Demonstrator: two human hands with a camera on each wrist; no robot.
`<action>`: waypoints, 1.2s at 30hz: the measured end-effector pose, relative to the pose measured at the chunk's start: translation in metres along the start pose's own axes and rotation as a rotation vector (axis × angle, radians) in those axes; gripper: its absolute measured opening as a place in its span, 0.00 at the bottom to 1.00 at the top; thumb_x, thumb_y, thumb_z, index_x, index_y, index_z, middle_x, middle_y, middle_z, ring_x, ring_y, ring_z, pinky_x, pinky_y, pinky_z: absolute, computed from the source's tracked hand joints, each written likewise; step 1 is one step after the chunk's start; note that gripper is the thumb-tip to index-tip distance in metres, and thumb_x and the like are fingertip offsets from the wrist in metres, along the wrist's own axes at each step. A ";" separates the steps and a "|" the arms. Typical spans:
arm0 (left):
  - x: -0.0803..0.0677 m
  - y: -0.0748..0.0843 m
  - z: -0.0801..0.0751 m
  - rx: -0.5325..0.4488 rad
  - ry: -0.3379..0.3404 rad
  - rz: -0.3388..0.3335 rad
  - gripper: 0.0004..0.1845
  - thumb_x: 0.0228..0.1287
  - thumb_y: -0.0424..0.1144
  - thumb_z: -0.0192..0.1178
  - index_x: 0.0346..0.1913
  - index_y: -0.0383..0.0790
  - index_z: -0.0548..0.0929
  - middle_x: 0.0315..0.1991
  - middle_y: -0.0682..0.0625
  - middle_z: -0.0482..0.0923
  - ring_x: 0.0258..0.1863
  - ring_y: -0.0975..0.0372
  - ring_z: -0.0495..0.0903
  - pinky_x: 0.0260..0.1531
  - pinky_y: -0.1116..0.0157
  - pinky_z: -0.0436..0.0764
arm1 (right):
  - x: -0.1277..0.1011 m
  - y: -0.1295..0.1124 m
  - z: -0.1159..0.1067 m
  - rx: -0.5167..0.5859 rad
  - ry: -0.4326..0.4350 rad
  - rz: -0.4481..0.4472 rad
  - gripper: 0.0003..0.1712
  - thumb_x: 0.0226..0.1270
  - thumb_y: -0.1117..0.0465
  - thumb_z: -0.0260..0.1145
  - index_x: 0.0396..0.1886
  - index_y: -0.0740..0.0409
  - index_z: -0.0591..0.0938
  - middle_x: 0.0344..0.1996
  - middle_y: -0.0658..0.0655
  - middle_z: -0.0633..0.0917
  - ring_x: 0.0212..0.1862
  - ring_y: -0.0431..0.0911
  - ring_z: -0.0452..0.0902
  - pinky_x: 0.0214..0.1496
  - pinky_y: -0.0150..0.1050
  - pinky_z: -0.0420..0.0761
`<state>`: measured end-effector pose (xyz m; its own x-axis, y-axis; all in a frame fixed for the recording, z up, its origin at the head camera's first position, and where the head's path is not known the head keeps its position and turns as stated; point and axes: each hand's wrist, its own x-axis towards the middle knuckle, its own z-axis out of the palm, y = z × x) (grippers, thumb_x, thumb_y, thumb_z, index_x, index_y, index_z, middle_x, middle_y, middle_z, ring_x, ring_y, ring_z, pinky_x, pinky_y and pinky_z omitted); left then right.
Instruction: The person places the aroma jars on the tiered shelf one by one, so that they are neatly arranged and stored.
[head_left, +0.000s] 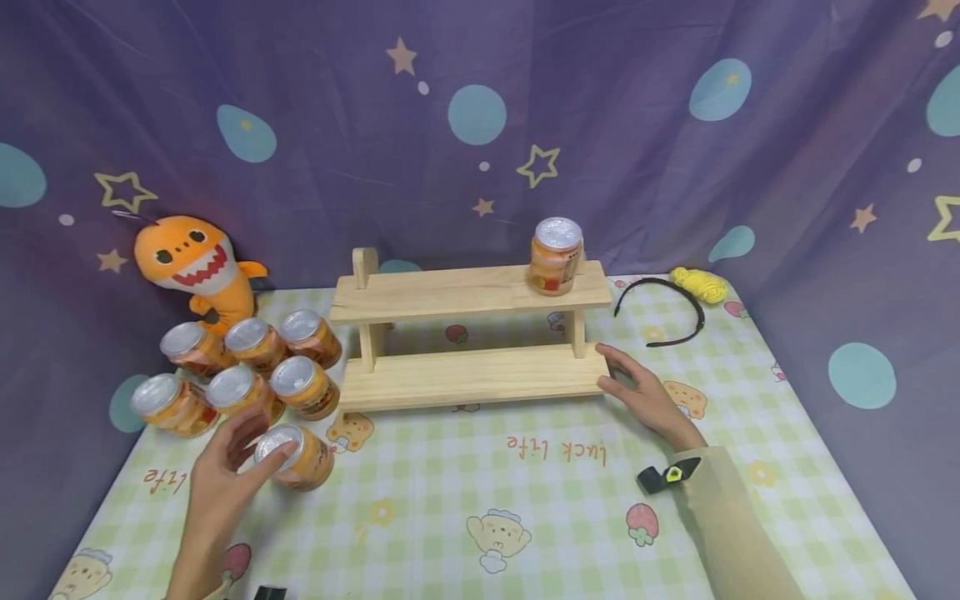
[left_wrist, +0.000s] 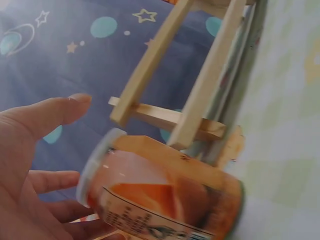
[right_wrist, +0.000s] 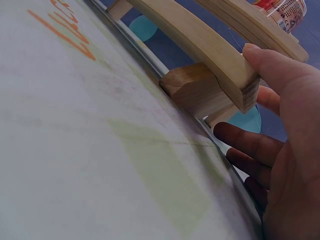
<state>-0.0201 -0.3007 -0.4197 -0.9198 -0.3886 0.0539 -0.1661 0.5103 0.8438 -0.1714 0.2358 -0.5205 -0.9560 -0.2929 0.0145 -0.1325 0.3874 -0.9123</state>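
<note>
- Purple cloth printed with stars and blue dots is hung behind a tabletop (head_left: 570, 533) covered by a green-checked mat with cartoon prints.
- A two-tier wooden rack (head_left: 468, 333) is set at the middle of the tabletop; one orange can (head_left: 556, 256) is stood upright on the right end of its upper shelf, while the lower shelf is bare.
- Six more cans are clustered upright (head_left: 247, 367) to the left of the rack, just in front of an orange shark plush (head_left: 198, 267).
- A seventh can (head_left: 295, 456), nearest the camera, is gripped by the left hand (head_left: 225, 475), with fingers curled around its silver lid and upper side; in the left wrist view it is seen tilted against the palm.
- The right hand (head_left: 637, 392) is laid with relaxed, straight fingers against the right end of the rack's lower shelf, holding nothing.
- The step in hand is judged to be the pick-up of a can for shelving; a lift clear of the neighbouring cans and an upright placement on a free shelf spot would be called for.
- A black headband (head_left: 667, 308) and a yellow cord (head_left: 699, 284) are left at the back right.
</note>
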 end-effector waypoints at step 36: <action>-0.005 -0.041 0.027 -0.171 0.098 -0.145 0.43 0.45 0.22 0.76 0.69 0.33 0.72 0.46 0.78 0.73 0.43 0.83 0.76 0.43 0.88 0.73 | 0.000 0.000 0.000 0.001 -0.002 0.001 0.34 0.74 0.51 0.62 0.76 0.45 0.65 0.76 0.57 0.67 0.76 0.57 0.62 0.78 0.59 0.57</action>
<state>-0.0185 -0.2995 -0.4686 -0.8506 -0.5250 -0.0304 -0.2239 0.3092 0.9243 -0.1716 0.2360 -0.5209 -0.9557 -0.2939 0.0130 -0.1313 0.3866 -0.9128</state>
